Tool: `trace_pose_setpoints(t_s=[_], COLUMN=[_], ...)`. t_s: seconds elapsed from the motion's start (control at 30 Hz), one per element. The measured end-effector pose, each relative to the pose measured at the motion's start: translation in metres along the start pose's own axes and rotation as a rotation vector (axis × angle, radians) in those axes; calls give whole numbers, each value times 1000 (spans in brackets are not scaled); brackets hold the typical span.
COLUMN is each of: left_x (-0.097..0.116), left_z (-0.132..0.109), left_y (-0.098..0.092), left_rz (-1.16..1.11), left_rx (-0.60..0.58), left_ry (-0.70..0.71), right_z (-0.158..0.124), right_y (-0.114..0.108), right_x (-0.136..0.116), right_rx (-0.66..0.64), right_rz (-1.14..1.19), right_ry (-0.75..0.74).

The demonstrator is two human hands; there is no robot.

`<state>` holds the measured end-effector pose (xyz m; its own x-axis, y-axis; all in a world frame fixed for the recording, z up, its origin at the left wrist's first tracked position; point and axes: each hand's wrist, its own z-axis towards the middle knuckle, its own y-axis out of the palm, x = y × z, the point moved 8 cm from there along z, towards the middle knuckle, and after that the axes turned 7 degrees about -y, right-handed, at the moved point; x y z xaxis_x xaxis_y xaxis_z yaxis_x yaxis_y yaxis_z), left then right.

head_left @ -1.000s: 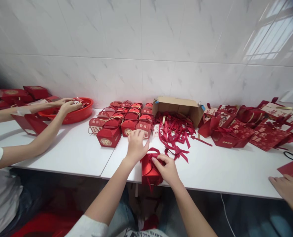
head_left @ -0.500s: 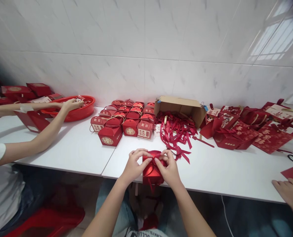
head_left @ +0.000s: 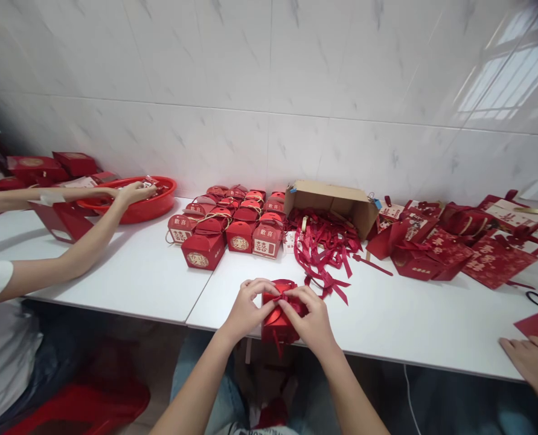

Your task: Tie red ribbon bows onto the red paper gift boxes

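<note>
A shiny red gift box [head_left: 275, 323] stands at the near edge of the white table [head_left: 386, 320]. A red ribbon [head_left: 283, 292] lies across its top. My left hand [head_left: 244, 308] is at the box's left side, thumb and fingers pinched on the ribbon. From the right, my right hand [head_left: 311, 320] pinches the same ribbon over the box top. One ribbon tail hangs down the front of the box.
Several finished red boxes [head_left: 232, 226] stand in rows behind. A cardboard box [head_left: 329, 199] spills loose red ribbons [head_left: 325, 248]. Flat red bags [head_left: 454, 241] lie at right. A person at left reaches into a red basin [head_left: 133, 202]. Another person's hand [head_left: 534, 365] rests at lower right.
My left hand came back from the finished boxes to the gift box. Both hands now pinch the ribbon on its top, closer together than half a second ago.
</note>
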<state>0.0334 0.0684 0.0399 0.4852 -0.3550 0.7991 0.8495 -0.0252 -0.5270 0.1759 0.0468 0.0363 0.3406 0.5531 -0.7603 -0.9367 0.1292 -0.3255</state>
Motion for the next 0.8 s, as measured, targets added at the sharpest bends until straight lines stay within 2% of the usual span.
trace_pose_setpoints(t_s=[0.2, 0.33, 0.43, 0.63, 0.8], left_x=[-1, -2, -5, -4, 0], left_z=[4, 7, 7, 9, 5], left_y=[-1, 3, 6, 10, 1], left_rz=[0, -103, -136, -149, -219], left_rx=[-23, -41, -49, -43, 16], left_ry=[-23, -34, -44, -34, -67], right_z=[-2, -4, -5, -8, -14], right_y=[3, 4, 8, 18, 19], right_x=[11, 26, 33, 31, 33], right_rx=[-3, 74, 69, -19, 55], right_rz=[-40, 31, 117, 273, 345], right_ry=[61, 158, 201, 251, 280])
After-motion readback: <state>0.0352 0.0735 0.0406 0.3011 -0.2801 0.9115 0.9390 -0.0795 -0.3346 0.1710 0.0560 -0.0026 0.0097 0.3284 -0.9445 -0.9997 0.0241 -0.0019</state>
